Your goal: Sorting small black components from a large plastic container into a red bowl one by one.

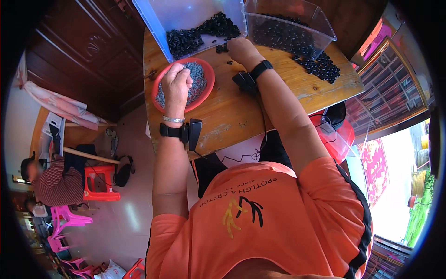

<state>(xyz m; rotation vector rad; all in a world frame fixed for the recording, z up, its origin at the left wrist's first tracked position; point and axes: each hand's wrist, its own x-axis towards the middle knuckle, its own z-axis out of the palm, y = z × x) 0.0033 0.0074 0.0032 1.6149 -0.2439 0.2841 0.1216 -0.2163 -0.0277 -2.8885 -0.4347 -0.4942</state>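
My left hand [176, 83] is above a red bowl [211, 86] full of small grey screw-like pieces [198, 83]. Its fingers are curled together, and whatever they hold is too small or hidden to name. Farther off, my right hand [244, 51] is at the front of a clear bluish plastic box [157, 35] lying open toward me. Small black parts [218, 27] are heaped inside that box, and a few lie on the table beside my right fingers. Those fingers are bent closed, with the tips turned away from view.
A second clear box [327, 35] holds more black parts at the far right, with others [323, 69] spread on the wooden table [232, 116] before it. Black devices are strapped to both wrists. Another person [60, 181] sits at the left near a red stool [104, 186].
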